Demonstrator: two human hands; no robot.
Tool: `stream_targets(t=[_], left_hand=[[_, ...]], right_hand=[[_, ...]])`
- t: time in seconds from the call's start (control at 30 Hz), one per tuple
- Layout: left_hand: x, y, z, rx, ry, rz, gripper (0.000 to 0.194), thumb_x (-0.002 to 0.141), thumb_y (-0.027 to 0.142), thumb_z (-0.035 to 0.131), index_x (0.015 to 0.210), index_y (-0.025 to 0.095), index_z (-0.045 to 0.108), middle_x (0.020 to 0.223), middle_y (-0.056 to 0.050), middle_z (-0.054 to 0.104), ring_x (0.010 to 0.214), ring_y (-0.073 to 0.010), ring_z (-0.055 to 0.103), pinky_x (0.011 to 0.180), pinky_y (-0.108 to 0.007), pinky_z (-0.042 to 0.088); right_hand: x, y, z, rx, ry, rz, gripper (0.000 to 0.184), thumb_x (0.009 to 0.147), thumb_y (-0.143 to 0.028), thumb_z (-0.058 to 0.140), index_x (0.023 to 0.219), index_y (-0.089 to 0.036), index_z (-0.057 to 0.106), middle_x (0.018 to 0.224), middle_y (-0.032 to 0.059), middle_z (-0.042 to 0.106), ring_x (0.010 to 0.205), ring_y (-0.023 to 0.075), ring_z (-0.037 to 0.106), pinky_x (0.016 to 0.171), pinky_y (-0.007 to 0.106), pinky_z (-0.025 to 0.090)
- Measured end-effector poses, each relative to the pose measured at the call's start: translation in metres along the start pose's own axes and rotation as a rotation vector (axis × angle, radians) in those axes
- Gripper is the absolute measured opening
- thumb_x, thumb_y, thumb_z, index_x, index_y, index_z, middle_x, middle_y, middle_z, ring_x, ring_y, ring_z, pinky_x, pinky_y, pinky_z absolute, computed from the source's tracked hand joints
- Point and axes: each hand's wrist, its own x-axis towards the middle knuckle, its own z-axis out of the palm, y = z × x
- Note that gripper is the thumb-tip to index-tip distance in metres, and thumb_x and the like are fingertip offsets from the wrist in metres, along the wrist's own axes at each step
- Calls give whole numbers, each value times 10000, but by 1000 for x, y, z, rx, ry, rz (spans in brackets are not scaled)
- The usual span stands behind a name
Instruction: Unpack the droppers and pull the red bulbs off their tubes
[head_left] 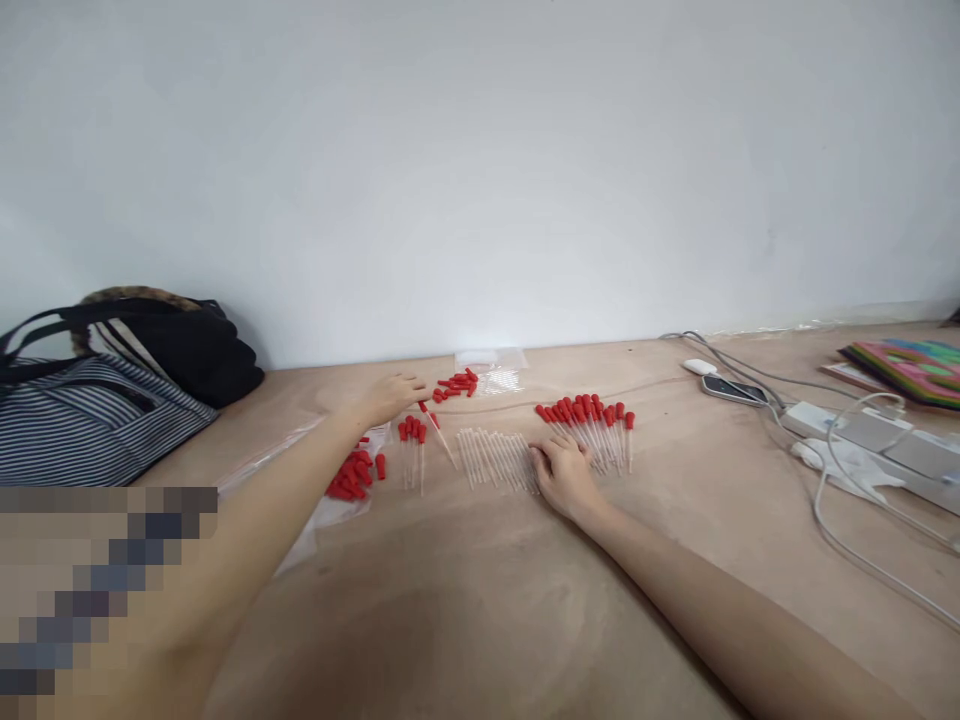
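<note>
My left hand (397, 396) reaches over the table at the back, its fingers stretched out beside a small pile of red rubber bulbs (459, 384). Just below those fingers lies a red-topped glass dropper (441, 435); whether they touch it I cannot tell. My right hand (566, 475) rests at the right end of a row of bare glass tubes (487, 460), thumb and fingers closed about a tube end that they partly hide. Behind and right of it, several droppers with red bulbs (592, 415) fan out. A smaller group of droppers (412, 440) lies left of the tubes.
More red bulbs (351, 478) lie on a clear plastic bag (330, 512) by my left forearm. Another clear bag (491, 358) is near the wall. A striped bag (105, 415) stands left. At right are a power strip (885, 455), cables, a dark device (733, 390) and colourful sheets (911, 370).
</note>
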Motion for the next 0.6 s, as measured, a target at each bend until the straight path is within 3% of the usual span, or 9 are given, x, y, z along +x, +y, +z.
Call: stream_targets(t=[0.13, 0.3, 0.43, 0.5, 0.6], left_hand=[[-42, 13, -24, -84, 101, -81, 293, 785, 3, 383, 913, 193, 567, 939, -34, 607, 869, -154, 557, 760, -260, 432], [-86, 94, -26, -439, 328, -100, 205, 850, 141, 371, 912, 194, 559, 866, -33, 612, 788, -140, 564, 704, -239, 446], [-92, 157, -16, -581, 430, -115, 161, 851, 151, 397, 876, 181, 552, 799, -30, 612, 719, -128, 570, 638, -221, 450], [-89, 176, -12, -628, 467, -176, 142, 851, 153, 407, 861, 181, 546, 759, -16, 606, 663, -116, 563, 599, -211, 444], [-82, 191, -6, -666, 511, -246, 124, 846, 158, 416, 845, 184, 538, 724, -4, 597, 632, -117, 554, 584, -218, 440]], right_hand=[[-1, 1, -2, 43, 76, -15, 252, 840, -231, 408, 760, -186, 642, 749, 49, 635, 809, 199, 530, 769, 342, 246], [-10, -5, -18, 184, 75, -183, 313, 873, -320, 375, 770, -195, 642, 686, 32, 608, 764, 174, 512, 773, 343, 254], [-25, -16, -37, 226, -93, -426, 295, 859, -396, 411, 879, -230, 653, 789, 27, 636, 826, 172, 504, 853, 385, 212], [-33, -21, -41, 180, -138, -525, 281, 818, -440, 477, 927, -247, 649, 827, 24, 643, 854, 179, 501, 895, 414, 166], [-42, -24, -39, 94, -95, -638, 215, 811, -402, 512, 911, -273, 652, 755, -5, 641, 824, 163, 505, 914, 433, 116]])
